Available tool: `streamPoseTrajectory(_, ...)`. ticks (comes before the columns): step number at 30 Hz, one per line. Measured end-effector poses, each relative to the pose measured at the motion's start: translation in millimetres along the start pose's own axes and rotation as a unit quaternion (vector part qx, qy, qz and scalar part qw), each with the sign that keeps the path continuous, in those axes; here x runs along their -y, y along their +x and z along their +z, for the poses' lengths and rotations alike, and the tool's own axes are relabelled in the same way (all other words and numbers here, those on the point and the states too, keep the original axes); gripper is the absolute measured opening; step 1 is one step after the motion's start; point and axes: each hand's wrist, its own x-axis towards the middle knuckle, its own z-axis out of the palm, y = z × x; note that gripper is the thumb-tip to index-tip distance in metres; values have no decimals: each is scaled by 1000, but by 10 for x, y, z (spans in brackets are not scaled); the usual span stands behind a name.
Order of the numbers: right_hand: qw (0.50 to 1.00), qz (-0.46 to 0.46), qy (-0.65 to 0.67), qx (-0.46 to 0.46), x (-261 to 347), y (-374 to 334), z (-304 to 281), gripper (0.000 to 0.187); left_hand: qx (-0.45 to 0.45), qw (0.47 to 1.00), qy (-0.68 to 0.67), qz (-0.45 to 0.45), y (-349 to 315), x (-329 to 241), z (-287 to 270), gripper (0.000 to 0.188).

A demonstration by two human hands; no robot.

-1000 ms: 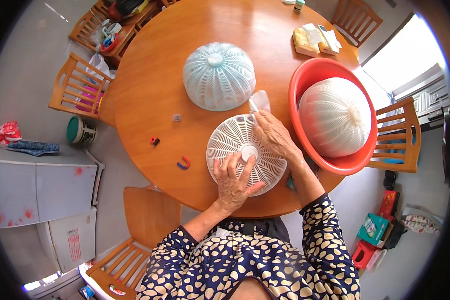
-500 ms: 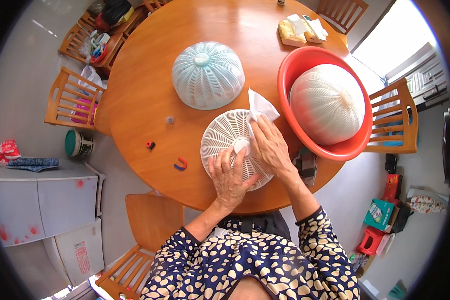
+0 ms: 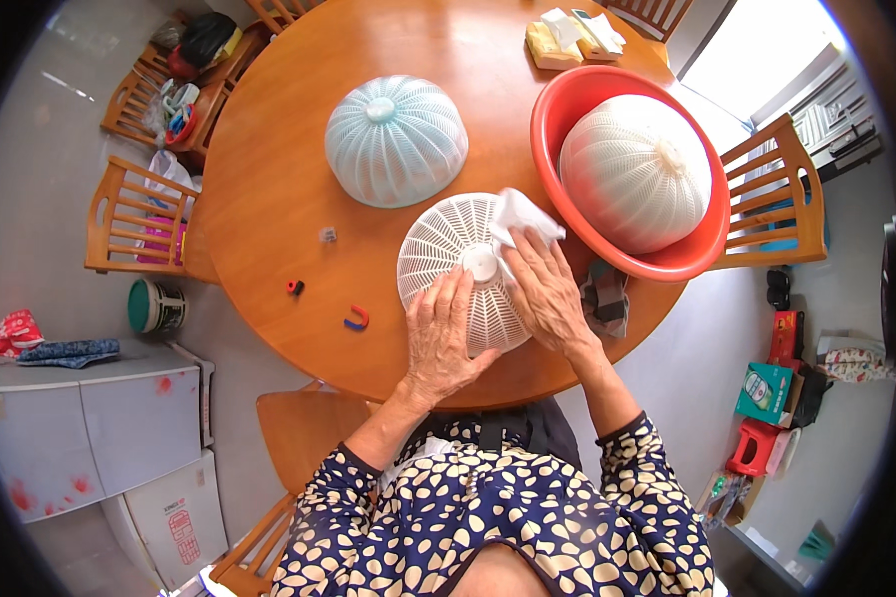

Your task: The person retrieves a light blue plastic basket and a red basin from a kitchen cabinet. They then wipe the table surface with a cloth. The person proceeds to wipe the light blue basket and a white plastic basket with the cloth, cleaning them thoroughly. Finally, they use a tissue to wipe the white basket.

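A white slatted plastic food cover (image 3: 446, 231) with a round center knob (image 3: 479, 263) lies on the table before me. My left hand (image 3: 438, 343) rests on its near left side, fingers stretched out and nothing held in them. A white cloth or tissue (image 3: 524, 213) is under the fingers of my right hand (image 3: 546, 298), pressed against the cover's right side. Beyond stands a pale blue dome-shaped food cover (image 3: 396, 149). Another dome cover, white (image 3: 637, 174), sits in a red basin (image 3: 546, 149) to the right.
On the round wooden table (image 3: 269, 149) lie a red-and-blue horseshoe magnet (image 3: 360, 317), a small red-and-black piece (image 3: 295, 288) and a small clear block (image 3: 328, 235). Tissue packs (image 3: 548, 47) are at the back. A grey plastic-wrapped item (image 3: 605, 298) lies beside my right hand. Wooden chairs (image 3: 782, 194) surround the table.
My left hand has drawn away from the knob and lies flatter on the slats. The cloth's raised corner has folded down under my right hand. The whole view has shifted slightly.
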Motion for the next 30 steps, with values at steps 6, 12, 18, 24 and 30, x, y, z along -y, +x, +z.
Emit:
streamPoseTrajectory(6,999,0,-20,-44,346,-302,186,38,-48,997,-43,-37,-30,27,94,116)
streamPoseTrajectory(12,993,-100,56,-27,552,-398,190,34,-25,948,-317,-10,-74,189,-10,93)
streamPoseTrajectory(18,989,-146,-18,-20,598,4,291,34,-103,855,-503,-77,-77,306,-271,89)
streamPoseTrajectory(24,962,-138,217,-96,608,10,237,43,-31,982,-184,-16,-94,394,-43,64)
streamPoseTrajectory(30,942,11,298,-154,314,16,104,48,-114,991,65,14,-124,235,-126,65)
